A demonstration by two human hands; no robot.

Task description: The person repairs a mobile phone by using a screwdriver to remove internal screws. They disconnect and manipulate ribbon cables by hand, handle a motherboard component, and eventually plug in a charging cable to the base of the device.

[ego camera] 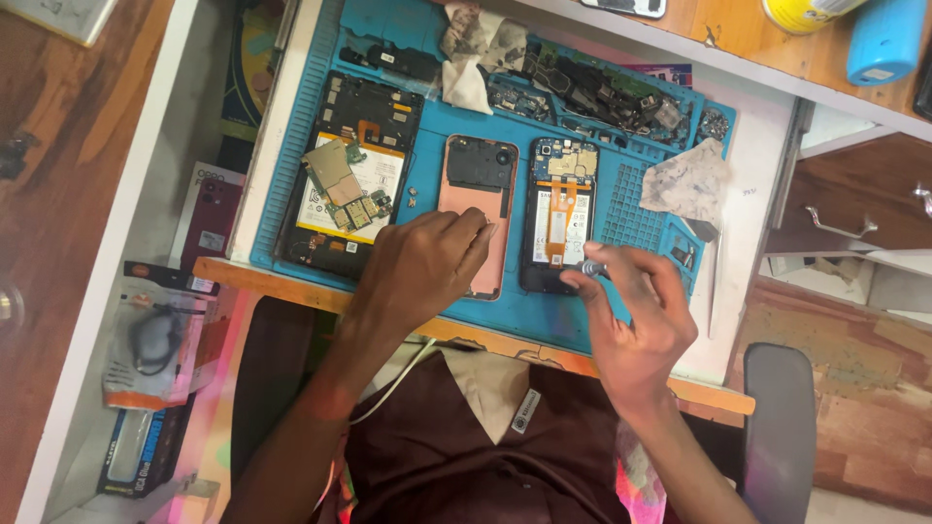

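Unscrewing stage, prob: right hand (636, 325) pinches a small screwdriver (590, 269) at opened phone's (560, 218) lower end, left hand (427, 264) presses fingers-down on pink back cover (476, 204); next needs tip seated w/ steady phone.

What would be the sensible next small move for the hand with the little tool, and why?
Probably lower the small screwdriver onto the bottom end of the opened phone. The right hand pinches it right at that edge, while the left hand rests on the pink back cover alongside.
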